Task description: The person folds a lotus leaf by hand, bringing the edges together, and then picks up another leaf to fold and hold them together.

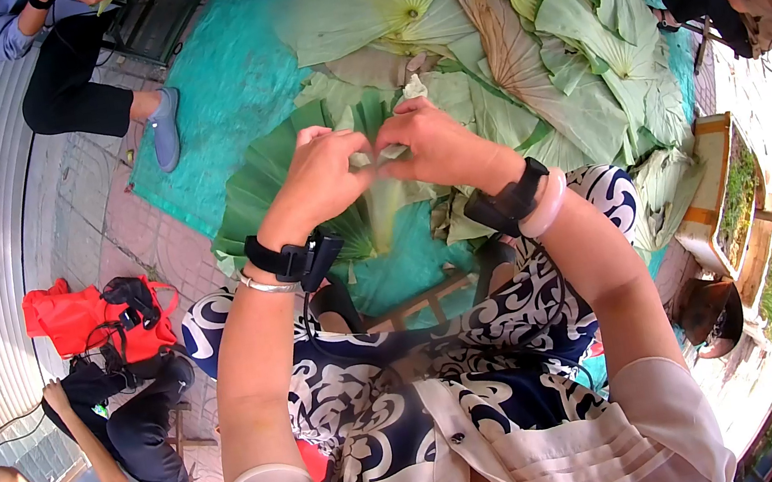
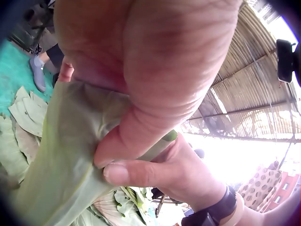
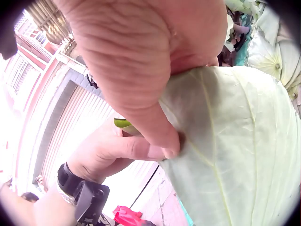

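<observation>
A large green leaf [image 1: 268,181] with pleat-like ridges hangs between both hands, its pale veined underside facing the wrist cameras [image 2: 61,155] [image 3: 225,141]. My left hand [image 1: 327,176] pinches its upper edge between thumb and fingers. Close beside it, my right hand [image 1: 436,144] pinches the same edge, and the two thumbs nearly meet in the wrist views. A small folded piece of green edge [image 3: 123,123] shows by the thumbs. The fingers behind the leaf are partly hidden.
Big loose leaves [image 1: 579,59] overlap on a teal ground sheet [image 1: 230,84]. Seated people are at upper left, upper right and lower left. A red bag [image 1: 80,320] lies at left, a planter box [image 1: 710,195] stands at right.
</observation>
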Demonstrator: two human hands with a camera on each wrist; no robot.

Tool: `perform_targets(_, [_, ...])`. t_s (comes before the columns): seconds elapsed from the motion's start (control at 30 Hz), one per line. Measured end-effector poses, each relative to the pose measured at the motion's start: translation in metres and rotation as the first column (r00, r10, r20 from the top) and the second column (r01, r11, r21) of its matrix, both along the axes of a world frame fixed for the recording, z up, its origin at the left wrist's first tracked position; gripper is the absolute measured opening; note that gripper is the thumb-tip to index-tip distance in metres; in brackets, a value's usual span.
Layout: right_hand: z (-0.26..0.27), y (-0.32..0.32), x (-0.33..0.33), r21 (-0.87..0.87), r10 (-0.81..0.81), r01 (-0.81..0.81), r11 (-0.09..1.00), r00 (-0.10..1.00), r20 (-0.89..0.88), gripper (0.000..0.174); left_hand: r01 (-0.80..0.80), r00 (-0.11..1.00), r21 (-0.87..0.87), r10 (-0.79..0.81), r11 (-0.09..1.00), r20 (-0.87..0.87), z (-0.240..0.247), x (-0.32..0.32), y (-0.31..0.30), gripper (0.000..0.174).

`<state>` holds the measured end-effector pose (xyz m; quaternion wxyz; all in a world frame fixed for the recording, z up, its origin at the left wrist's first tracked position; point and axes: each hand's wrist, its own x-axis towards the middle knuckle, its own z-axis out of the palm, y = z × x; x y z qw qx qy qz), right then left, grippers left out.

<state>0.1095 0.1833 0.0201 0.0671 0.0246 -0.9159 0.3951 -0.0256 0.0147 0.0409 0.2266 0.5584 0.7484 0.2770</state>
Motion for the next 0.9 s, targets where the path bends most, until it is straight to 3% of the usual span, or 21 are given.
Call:
perform_targets(0.3, [0.003,-0.001,-0.001,0.018,-0.011,0.01,1.0,0.999,0.034,0.022,-0.062,0.996,-0.02,0.063,0.998,0.057,-0.004,-0.003,-0.001,0.018])
perform_targets(0.4, [-0.004,-0.003,-0.004,-0.008,-0.069,0.069,0.998,0.975,-0.212,0.021,-0.102,0.972,-0.036,0.108,0.994,0.208,-0.005,-0.005,0.0,0.018])
perform_targets(0.6, [-0.001,-0.002,-0.004,-0.041,-0.104,0.097,0.994,0.975,-0.199,0.022,-0.123,0.919,-0.084,0.146,0.989,0.367,0.004,-0.005,0.001,0.016])
perform_targets(0.7, [0.002,0.001,-0.001,-0.09,-0.068,0.064,0.994,0.997,-0.044,0.021,-0.137,0.88,-0.125,0.179,0.983,0.441,0.004,-0.007,0.001,0.015])
perform_targets(0.83, [0.006,0.002,-0.002,-0.166,-0.1,0.086,0.982,0.992,-0.075,0.018,-0.163,0.8,-0.159,0.225,0.974,0.556,0.003,-0.009,0.001,0.013])
perform_targets(0.9, [0.008,0.003,-0.001,-0.173,-0.101,0.085,0.981,0.992,-0.081,0.018,-0.156,0.823,-0.121,0.197,0.98,0.533,0.003,-0.01,0.001,0.013])
